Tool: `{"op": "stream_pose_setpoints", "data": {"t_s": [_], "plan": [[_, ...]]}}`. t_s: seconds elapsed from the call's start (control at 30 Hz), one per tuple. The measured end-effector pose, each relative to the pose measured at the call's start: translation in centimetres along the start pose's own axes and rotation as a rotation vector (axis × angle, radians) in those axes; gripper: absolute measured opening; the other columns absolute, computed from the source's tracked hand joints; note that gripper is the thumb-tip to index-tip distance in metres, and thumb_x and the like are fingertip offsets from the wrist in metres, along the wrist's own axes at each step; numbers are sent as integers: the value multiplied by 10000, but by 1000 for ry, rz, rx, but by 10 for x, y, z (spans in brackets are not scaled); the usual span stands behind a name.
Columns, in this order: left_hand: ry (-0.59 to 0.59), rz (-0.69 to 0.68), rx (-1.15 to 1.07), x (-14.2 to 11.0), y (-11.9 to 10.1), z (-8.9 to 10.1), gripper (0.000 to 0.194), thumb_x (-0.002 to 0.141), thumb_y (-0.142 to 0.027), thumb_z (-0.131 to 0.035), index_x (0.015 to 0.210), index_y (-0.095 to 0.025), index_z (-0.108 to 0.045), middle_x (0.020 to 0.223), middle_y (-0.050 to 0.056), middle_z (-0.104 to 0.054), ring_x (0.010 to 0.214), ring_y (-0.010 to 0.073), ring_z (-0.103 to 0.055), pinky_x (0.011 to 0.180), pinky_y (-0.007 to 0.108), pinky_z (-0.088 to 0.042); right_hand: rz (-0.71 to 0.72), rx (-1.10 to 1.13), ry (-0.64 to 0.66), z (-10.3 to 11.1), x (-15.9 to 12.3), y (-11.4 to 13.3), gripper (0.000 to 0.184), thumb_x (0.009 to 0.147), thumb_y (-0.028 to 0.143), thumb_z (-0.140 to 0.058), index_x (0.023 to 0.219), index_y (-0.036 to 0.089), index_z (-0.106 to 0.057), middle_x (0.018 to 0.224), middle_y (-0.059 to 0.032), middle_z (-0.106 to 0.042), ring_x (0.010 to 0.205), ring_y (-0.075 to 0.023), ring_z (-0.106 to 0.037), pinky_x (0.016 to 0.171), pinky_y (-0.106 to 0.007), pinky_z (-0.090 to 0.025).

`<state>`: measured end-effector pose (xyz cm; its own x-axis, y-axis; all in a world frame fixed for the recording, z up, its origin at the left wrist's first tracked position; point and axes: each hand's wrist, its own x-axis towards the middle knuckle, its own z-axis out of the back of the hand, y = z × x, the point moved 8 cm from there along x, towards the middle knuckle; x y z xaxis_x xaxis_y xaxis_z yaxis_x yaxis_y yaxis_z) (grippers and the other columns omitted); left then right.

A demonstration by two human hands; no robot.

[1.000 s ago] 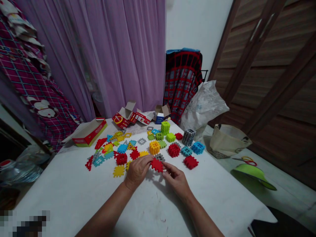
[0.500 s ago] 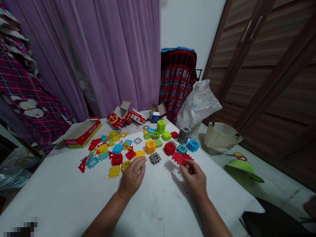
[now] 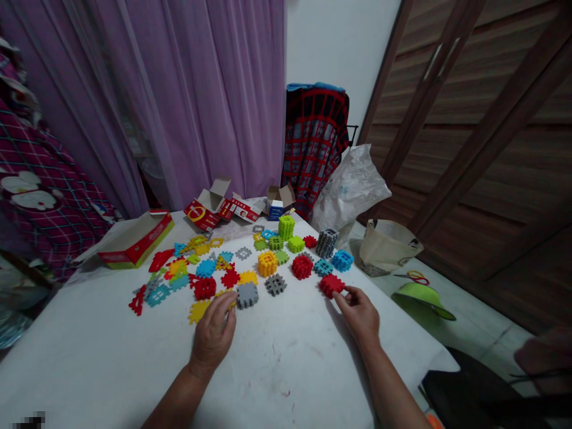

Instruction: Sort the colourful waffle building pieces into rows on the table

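My right hand (image 3: 360,316) is at the right of the table, thumb and fingers pinching the near edge of a red notched plastic tile stack (image 3: 331,286). My left hand (image 3: 214,333) rests to the left, its fingers loosely extended and slightly curved, with nothing seen gripped in it. Just beside its fingertips sits a grey tile stack (image 3: 247,295); I cannot tell whether they touch. Yellow tiles (image 3: 198,311) lie partly hidden behind that hand. Between the hands stand a dark grey tile stack (image 3: 275,285), a yellow stack (image 3: 267,263) and another red stack (image 3: 302,267).
Loose coloured tiles (image 3: 158,294) spread over the left of the white table (image 3: 286,357). Green (image 3: 286,227), tall grey (image 3: 327,243) and blue (image 3: 342,260) stacks stand farther back. Opened cartons (image 3: 201,215) and a shallow box (image 3: 138,241) line the far edge. A plastic bag (image 3: 351,185) stands beyond.
My left hand has drawn left and back, exposing the grey stack beside it. My right hand has closed on the red stack, which now appears smaller and thicker. The view has shifted slightly.
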<state>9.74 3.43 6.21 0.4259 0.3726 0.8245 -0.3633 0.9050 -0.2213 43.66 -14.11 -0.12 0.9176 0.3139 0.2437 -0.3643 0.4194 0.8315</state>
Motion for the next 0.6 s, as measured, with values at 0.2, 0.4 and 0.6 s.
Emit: {"op": "stream_pose_setpoints", "data": {"t_s": [0.2, 0.4, 0.6], "plan": [[6, 77, -13, -2, 10, -1, 350, 924, -170, -503, 1260, -234, -578, 1154, 71, -701, 1064, 203, -677, 936, 346, -574, 10, -43, 24, -2, 0, -1, 587, 600, 680, -643, 906, 187, -734, 719, -43, -701, 653, -229, -655, 554, -298, -445], [-28, 85, 0, -3, 14, 1, 320, 925, -168, -507, 1230, -226, -585, 1127, 71, -701, 1039, 198, -680, 906, 331, -577, 35, -74, 8, -2, 0, -1, 576, 606, 668, -626, 914, 191, -729, 749, -43, -711, 659, -222, -648, 561, -299, -440], [-15, 116, -4, -4, 19, -1, 301, 933, -182, -503, 1220, -221, -584, 1133, 80, -692, 1037, 197, -673, 829, 304, -590, 40, -64, 14, -1, -1, 1, 584, 602, 650, -629, 936, 182, -729, 748, -49, -702, 676, -226, -646, 588, -308, -460]]}}
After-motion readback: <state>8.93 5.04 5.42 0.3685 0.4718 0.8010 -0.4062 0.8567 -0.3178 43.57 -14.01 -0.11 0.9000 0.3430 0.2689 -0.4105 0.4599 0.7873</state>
